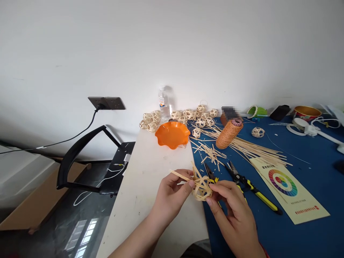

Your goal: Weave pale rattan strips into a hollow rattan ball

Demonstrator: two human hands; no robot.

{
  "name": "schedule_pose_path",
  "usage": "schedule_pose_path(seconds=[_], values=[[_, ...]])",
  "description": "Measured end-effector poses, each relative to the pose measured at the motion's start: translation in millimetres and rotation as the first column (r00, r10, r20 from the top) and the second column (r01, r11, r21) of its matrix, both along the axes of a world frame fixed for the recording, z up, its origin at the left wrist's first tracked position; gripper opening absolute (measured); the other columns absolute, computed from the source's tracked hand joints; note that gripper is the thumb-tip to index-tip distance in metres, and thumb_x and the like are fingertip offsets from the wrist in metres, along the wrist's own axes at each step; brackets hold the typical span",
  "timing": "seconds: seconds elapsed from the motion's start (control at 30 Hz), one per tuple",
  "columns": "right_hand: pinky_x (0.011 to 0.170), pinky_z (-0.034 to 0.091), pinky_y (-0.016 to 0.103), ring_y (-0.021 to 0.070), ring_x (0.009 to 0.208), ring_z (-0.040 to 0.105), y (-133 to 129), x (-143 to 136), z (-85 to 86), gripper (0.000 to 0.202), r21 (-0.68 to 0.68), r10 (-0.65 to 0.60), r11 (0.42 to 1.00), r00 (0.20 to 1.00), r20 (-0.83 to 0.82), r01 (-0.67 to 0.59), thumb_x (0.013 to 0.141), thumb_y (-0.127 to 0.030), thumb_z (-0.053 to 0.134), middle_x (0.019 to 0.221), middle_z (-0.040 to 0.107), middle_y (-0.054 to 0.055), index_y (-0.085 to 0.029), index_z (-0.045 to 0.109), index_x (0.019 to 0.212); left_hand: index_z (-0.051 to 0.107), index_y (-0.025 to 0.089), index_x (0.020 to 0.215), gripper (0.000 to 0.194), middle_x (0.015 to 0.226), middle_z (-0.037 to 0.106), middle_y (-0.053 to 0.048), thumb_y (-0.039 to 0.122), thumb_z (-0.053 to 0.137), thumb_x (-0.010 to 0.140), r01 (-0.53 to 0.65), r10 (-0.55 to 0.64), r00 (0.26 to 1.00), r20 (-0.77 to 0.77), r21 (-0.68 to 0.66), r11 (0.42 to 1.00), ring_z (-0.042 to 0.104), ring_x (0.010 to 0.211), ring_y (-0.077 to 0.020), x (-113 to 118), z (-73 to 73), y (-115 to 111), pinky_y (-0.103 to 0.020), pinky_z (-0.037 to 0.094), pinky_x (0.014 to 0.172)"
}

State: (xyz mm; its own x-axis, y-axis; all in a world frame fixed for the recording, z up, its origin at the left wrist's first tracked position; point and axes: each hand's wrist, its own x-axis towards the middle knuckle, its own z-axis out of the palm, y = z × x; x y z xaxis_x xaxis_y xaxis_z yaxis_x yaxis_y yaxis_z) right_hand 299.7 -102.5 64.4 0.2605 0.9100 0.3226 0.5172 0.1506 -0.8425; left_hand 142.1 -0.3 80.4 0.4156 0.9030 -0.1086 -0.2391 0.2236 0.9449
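A partly woven ball of pale bamboo strips (pixel 201 187) is held between both hands, with loose strip ends sticking out at its upper left. My left hand (pixel 173 191) pinches the strips on the ball's left side between thumb and fingers. On the right, my right hand (pixel 232 211) grips the ball's edge with thumb and index finger. Just behind the ball lie black-and-yellow pliers (pixel 211 172), partly hidden by it. Another yellow-handled cutting tool (pixel 249 188) lies to the right. Short cut strips (pixel 211 152) are scattered beyond the hands.
An orange scalloped dish (pixel 172 135) stands on the white tabletop (pixel 139 182). Behind it are a water bottle (pixel 163 102) and several finished woven balls (pixel 189 114). An orange cord spool (pixel 229 134), long strips (pixel 258 147) and a colour-wheel booklet (pixel 303 204) occupy the blue mat.
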Motion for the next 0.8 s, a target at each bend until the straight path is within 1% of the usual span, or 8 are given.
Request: schedule_pose_path(seconds=[0.13, 0.3, 0.4, 0.5, 0.63, 0.7, 0.8], values=[[0.075, 0.057, 0.034, 0.0202, 0.090, 0.062, 1, 0, -2.9, 0.024, -0.025, -0.001, 1.000, 0.999, -0.039, 0.000, 0.095, -0.022, 0.061, 0.114, 0.056, 0.009, -0.029, 0.062, 0.118, 0.072, 0.015, 0.079, 0.024, 0.099, 0.073, -0.009, 0.035, 0.083, 0.076, 0.007, -0.006, 1.000, 0.014, -0.057, 0.998, 0.069, 0.088, -0.0200, 0, 4.3, 1, -0.032, 0.058, 0.078], [0.076, 0.057, 0.035, 0.0213, 0.092, 0.061, 1, 1, -4.6, 0.024, -0.027, 0.005, 1.000, 0.996, -0.094, -0.008, 0.094, -0.025, 0.062, 0.115, 0.056, 0.010, -0.028, 0.062, 0.118, 0.072, 0.015, 0.078, 0.024, 0.098, 0.074, -0.008, 0.033, 0.086, 0.073, 0.005, -0.003, 1.000, 0.026, -0.079, 0.997, 0.069, 0.089, -0.0212, 0, 4.3, 2, -0.034, 0.058, 0.078], [0.076, 0.057, 0.033, 0.0201, 0.088, 0.063, 2, 3, 0.6, 0.020, -0.066, -0.002, 0.998, 0.990, -0.140, -0.008, 0.095, -0.029, 0.060, 0.115, 0.058, 0.009, -0.028, 0.064, 0.115, 0.072, 0.016, 0.077, 0.023, 0.098, 0.075, -0.008, 0.033, 0.086, 0.072, -0.002, 0.002, 1.000, 0.003, -0.078, 0.997, 0.069, 0.090, -0.0216, -1, 1.9, 2, -0.034, 0.058, 0.079], [0.071, 0.056, 0.030, 0.0184, 0.084, 0.064, 5, 6, 9.5, 0.017, -0.108, -0.033, 0.994, 0.984, -0.175, 0.014, 0.097, -0.033, 0.057, 0.113, 0.061, 0.008, -0.027, 0.067, 0.110, 0.073, 0.015, 0.082, 0.024, 0.096, 0.075, -0.008, 0.033, 0.086, 0.072, 0.018, -0.018, 1.000, 0.001, -0.145, 0.989, 0.069, 0.088, -0.0205, -1, -0.1, 3, -0.033, 0.057, 0.078], [0.060, 0.052, 0.025, 0.0166, 0.077, 0.063, 9, 8, 20.1, 0.020, -0.134, -0.084, 0.989, 0.973, -0.216, 0.055, 0.098, -0.039, 0.056, 0.104, 0.063, 0.007, -0.026, 0.069, 0.104, 0.074, 0.015, 0.085, 0.022, 0.093, 0.076, -0.007, 0.032, 0.085, 0.076, 0.105, -0.078, 0.992, 0.101, -0.294, 0.950, 0.069, 0.083, -0.0194, 0, 0.3, 3, -0.034, 0.057, 0.077], [0.055, 0.050, 0.024, 0.0161, 0.074, 0.062, 11, 8, 23.3, 0.020, -0.149, -0.093, 0.987, 0.969, -0.228, 0.060, 0.098, -0.040, 0.056, 0.099, 0.064, 0.006, -0.027, 0.070, 0.103, 0.073, 0.015, 0.082, 0.020, 0.093, 0.076, -0.007, 0.030, 0.084, 0.077, 0.137, -0.089, 0.983, 0.158, -0.328, 0.935, 0.070, 0.084, -0.0189, -1, 1.0, 3, -0.034, 0.058, 0.078], [0.053, 0.047, 0.023, 0.0155, 0.072, 0.061, 11, 9, 26.3, 0.019, -0.155, -0.089, 0.986, 0.969, -0.230, 0.054, 0.097, -0.040, 0.058, 0.093, 0.063, 0.004, -0.027, 0.071, 0.099, 0.071, 0.014, 0.080, 0.018, 0.094, 0.075, -0.007, 0.028, 0.083, 0.078, 0.149, -0.084, 0.977, 0.194, -0.347, 0.926, 0.069, 0.084, -0.0180, -1, 1.0, 4, -0.033, 0.058, 0.077]])
